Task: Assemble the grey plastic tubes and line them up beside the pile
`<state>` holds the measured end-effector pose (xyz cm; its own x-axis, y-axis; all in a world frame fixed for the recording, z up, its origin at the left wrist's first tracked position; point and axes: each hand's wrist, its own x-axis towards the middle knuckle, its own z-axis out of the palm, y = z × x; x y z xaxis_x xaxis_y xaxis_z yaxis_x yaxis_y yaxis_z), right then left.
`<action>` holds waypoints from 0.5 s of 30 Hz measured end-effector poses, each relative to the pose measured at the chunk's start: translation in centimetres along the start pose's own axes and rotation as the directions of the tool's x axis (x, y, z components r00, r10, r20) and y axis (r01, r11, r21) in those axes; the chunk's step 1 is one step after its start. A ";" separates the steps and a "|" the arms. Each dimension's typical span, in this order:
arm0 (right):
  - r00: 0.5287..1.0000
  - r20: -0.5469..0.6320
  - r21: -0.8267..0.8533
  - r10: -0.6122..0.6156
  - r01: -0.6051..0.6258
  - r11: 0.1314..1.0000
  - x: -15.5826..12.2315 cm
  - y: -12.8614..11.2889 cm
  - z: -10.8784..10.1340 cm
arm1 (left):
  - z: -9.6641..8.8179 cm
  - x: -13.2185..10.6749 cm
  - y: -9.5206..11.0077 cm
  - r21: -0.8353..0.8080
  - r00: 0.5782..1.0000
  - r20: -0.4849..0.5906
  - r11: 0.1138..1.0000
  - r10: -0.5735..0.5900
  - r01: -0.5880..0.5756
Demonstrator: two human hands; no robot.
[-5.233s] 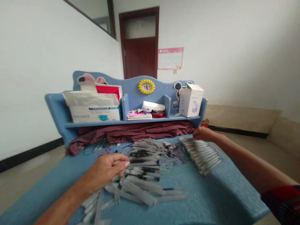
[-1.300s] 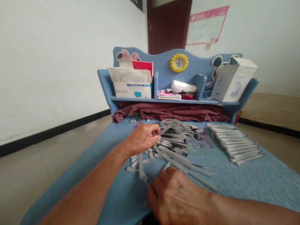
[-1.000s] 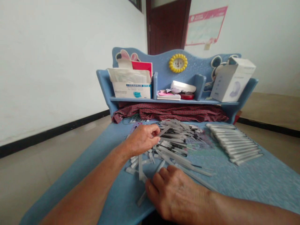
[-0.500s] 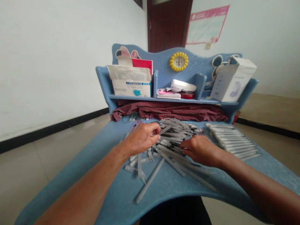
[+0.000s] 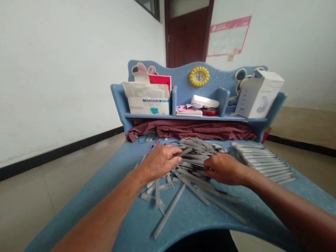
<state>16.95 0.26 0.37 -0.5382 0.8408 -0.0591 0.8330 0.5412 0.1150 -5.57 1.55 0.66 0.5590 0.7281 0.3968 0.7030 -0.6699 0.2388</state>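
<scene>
A loose pile of frosted translucent pen barrels and caps (image 5: 194,185) lies in the middle of the blue desk. My left hand (image 5: 161,161) is over the pile's left side, thumb and fingers pinched round a short frosted piece that looks like a pen cap (image 5: 186,151). Across from it, my right hand (image 5: 223,168) is closed at the right side of the pile. Its fingertips point down among the barrels, and what they hold is hidden. One long pen barrel (image 5: 169,211) lies apart near the front edge.
Pens (image 5: 265,162) lie side by side in a row at the right. Behind the pile, a red checked cloth (image 5: 194,129) is bunched under a blue shelf (image 5: 157,116), which carries a mask box (image 5: 149,106), a white box (image 5: 259,94) and papers (image 5: 189,112).
The view has tipped upward slightly, so the desk sits lower in the picture. My right fingers look more tightly curled. My left hand keeps its pinch at nearly the same place.
</scene>
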 end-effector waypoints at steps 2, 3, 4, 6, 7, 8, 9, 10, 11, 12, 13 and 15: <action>0.999 -0.028 -0.024 0.020 -0.020 1.000 -0.7 0.7 -0.7 | 0.0 -0.1 -0.2 0.031 1.000 0.001 0.999 0.026 -0.026; 0.999 -0.045 -0.030 0.029 -0.030 0.999 -1.1 1.1 -1.1 | 0.1 -0.1 -0.3 0.048 0.999 -0.001 0.998 0.042 -0.042; 0.997 -0.062 -0.033 0.041 -0.043 0.999 -1.6 1.5 -1.5 | 0.1 -0.1 -0.4 0.065 0.998 -0.004 0.996 0.057 -0.057; 0.993 -0.096 -0.034 0.075 -0.078 0.996 -2.5 2.3 -2.2 | 0.2 -0.2 -0.6 0.090 0.997 -0.010 0.993 0.079 -0.078; 0.990 -0.112 -0.037 0.091 -0.096 0.995 -3.0 2.6 -2.5 | 0.2 -0.2 -0.7 0.101 0.997 -0.011 0.992 0.082 -0.081; 0.986 -0.127 -0.041 0.105 -0.111 0.993 -3.4 2.9 -2.8 | 0.2 -0.2 -0.7 0.112 0.997 -0.012 0.991 0.081 -0.079; 0.983 -0.141 -0.045 0.117 -0.124 0.991 -3.7 3.2 -3.0 | 0.2 -0.2 -0.8 0.124 0.997 -0.013 0.990 0.076 -0.074; 0.980 -0.153 -0.049 0.129 -0.138 0.989 -4.0 3.4 -3.1 | 0.2 -0.2 -0.8 0.136 0.998 -0.013 0.988 0.069 -0.066; 0.977 -0.163 -0.051 0.138 -0.148 0.988 -4.3 3.6 -3.3 | 0.2 -0.2 -0.7 0.149 0.998 -0.013 0.987 0.058 -0.056; 0.975 -0.169 -0.053 0.146 -0.157 0.986 -4.5 3.7 -3.4 | 0.1 -0.2 -0.7 0.160 0.999 -0.015 0.986 0.046 -0.043; 0.973 -0.171 -0.052 0.154 -0.165 0.985 -4.7 3.8 -3.5 | 0.1 -0.2 -0.7 0.167 0.999 -0.019 0.986 0.033 -0.029; 0.972 -0.168 -0.048 0.162 -0.172 0.984 -5.0 3.8 -3.7 | 0.0 -0.2 -0.6 0.160 0.999 -0.037 0.987 0.011 -0.005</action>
<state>22.38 -1.94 4.74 -0.4104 0.9029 0.1278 0.9058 0.3875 0.1712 -6.12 1.86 0.44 0.5500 0.7152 0.4314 0.7617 -0.6413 0.0922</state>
